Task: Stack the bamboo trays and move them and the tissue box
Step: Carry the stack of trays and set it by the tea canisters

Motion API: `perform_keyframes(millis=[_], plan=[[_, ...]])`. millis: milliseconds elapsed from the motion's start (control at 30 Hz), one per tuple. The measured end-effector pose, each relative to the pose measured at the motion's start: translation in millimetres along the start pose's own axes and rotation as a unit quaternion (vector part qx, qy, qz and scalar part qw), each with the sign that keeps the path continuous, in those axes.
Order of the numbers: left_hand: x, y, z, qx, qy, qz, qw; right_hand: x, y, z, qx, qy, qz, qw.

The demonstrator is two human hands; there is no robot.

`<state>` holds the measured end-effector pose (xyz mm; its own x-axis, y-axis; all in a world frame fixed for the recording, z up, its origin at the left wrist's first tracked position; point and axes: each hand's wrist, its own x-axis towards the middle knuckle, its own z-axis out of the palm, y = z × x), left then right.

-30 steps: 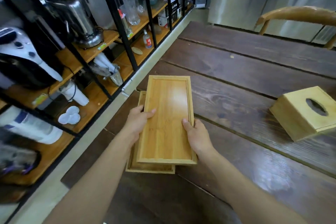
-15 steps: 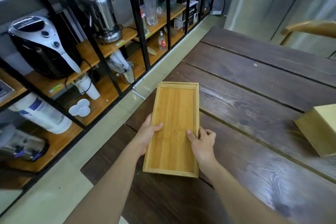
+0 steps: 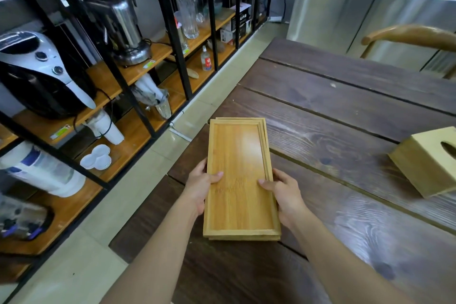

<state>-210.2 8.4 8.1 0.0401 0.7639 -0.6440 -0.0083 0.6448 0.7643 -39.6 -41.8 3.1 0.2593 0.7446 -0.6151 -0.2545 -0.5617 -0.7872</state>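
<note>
While both hands grip them, the stacked bamboo trays sit at the dark wooden counter's 9 o'clock edge.
Left hand is closed on the stack's left rim, thumb on top; right hand is closed on the right rim likewise. Tissue box rests well apart at 3 o'clock, slot up.

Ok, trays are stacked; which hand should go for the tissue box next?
Right. The tissue box sits on the table to the right of the stacked trays, nearer the right hand. The left hand would probably have to cross over the stack.
</note>
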Motion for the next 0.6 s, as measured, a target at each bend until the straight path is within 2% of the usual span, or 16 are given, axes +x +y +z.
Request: perform_keyframes(millis=[100, 300, 600], plan=[[-4.6, -4.3, 8.0, 0.003, -0.001, 0.011, 1.0, -2.3, 0.3, -3.6, -0.001, 0.008, -0.001, 1.0], [-7.3, -10.8, 27.8, 0.095, -0.024, 0.031, 0.995, -11.1, 14.8, -15.7, 0.024, 0.032, -0.026, 0.999], [-2.4, -9.4, 41.3, 0.153, -0.04, 0.067, 0.985, -11.2, 14.5, -18.0, -0.032, 0.056, -0.074, 0.995]])
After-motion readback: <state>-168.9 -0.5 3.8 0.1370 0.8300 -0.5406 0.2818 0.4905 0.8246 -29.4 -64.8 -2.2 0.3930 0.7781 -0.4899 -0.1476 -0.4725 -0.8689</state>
